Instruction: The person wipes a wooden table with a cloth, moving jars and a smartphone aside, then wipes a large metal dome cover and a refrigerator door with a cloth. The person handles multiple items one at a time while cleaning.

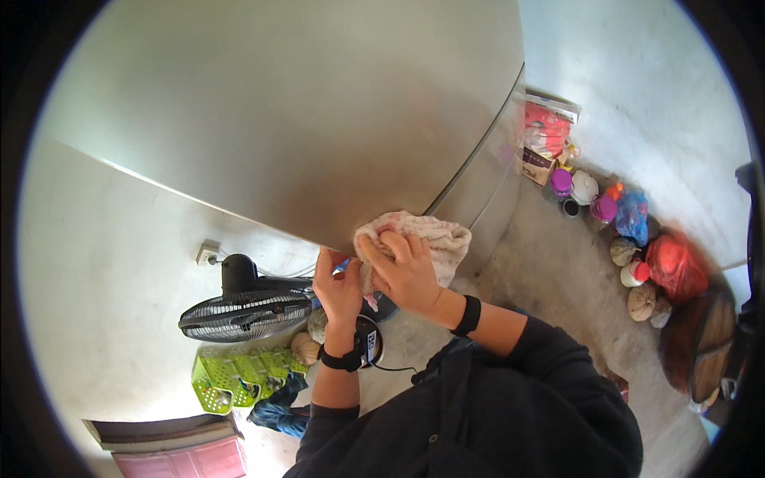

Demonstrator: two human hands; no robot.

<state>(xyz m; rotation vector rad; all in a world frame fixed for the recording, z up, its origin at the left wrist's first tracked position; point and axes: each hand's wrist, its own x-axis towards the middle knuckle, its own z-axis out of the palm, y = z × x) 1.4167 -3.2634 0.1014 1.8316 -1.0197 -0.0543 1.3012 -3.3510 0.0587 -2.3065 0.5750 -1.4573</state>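
Note:
A white terry cloth with pinkish stains (445, 242) lies bunched against the lower edge of a large grey, smooth-faced cabinet, probably a refrigerator (311, 107). My right hand (406, 269) presses and holds the cloth there, its fingers bent into the folds. Just left of it, my left hand (337, 287) is at the cabinet's corner, thumb and forefinger raised close to the edge. A small blue thing (342, 266) shows between that thumb and finger; whether they pinch it or only the corner is unclear. Both wrists wear black bands.
A black standing fan (248, 313) is at left, below a wall socket (208, 253). Near it stand a green plastic rack (239, 373) and pumpkins (305, 348). Along the right wall are purple-lidded jars (560, 182), a red plastic bag (675, 267) and a round wooden object (696, 346).

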